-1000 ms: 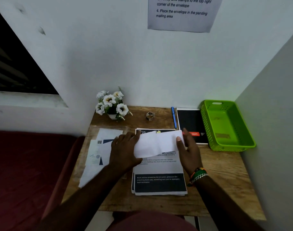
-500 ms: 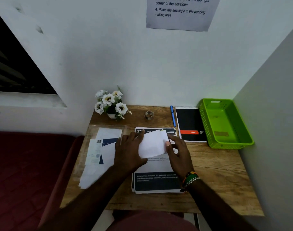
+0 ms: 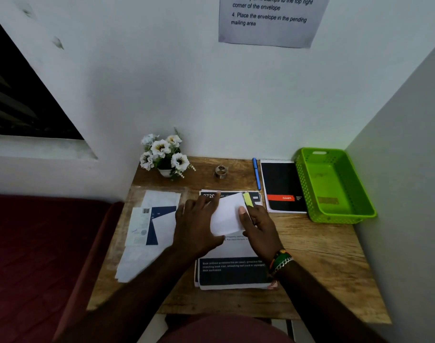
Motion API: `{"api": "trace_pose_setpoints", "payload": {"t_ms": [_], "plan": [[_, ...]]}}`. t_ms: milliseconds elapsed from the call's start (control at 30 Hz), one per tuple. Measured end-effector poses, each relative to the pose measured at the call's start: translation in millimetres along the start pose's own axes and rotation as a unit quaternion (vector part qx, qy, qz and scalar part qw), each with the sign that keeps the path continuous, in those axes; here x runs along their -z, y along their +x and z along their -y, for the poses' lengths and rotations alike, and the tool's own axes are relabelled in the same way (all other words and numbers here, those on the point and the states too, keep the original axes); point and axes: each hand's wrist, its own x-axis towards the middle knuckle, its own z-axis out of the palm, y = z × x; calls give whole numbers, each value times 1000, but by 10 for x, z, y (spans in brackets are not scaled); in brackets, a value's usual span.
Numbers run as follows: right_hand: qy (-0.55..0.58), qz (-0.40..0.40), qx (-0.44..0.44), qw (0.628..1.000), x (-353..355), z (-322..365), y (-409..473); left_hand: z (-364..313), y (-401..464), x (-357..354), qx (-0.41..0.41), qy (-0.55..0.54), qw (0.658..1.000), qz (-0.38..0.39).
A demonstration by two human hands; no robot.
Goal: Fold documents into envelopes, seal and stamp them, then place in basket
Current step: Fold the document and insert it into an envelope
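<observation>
I have the folded document (image 3: pixel 227 216) between both hands over the printed stack (image 3: pixel 232 271) at desk centre. My left hand (image 3: pixel 196 226) lies flat along its nine-o'clock edge, fingers extended, pinning the crease; my right hand (image 3: pixel 259 229) pinches the three-o'clock edge, thumb on top, likely to square the fold. The green basket (image 3: pixel 335 214) waits at two o'clock, envelopes (image 3: pixel 149 226) at nine.

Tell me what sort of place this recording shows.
Most likely a small mail-preparation desk in a corner. A printed instruction sheet on the wall mentions stamps and a pending mailing area, envelopes lie on the wooden desk, and a green basket waits at the right.
</observation>
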Motion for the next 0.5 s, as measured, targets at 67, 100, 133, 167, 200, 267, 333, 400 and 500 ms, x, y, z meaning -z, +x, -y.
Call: {"api": "trace_pose_setpoints", "payload": {"t_ms": [67,100,133,167,200,267,333,400,500], "plan": [[47,-3,-39,998,-10,8,30,-9,11,4,1,-2,1000,2],[61,-14,-52,997,-6,19,39,-10,19,13,3,-4,1000,5],[73,-31,-53,995,4,23,43,-9,26,25,6,-4,1000,9],[77,-56,-42,995,17,25,47,-11,37,40,8,-4,1000,12],[70,-87,-22,994,34,26,50,-14,48,54,10,-7,1000,16],[56,-150,10,987,62,48,43,-43,60,95,13,-17,1000,14],[64,-206,22,976,84,114,38,-100,58,144,10,-29,999,12],[78,-232,41,969,94,187,24,-161,47,186,1,-42,999,4],[86,-232,76,966,89,253,-7,-222,51,215,-17,-64,998,-18]]}}
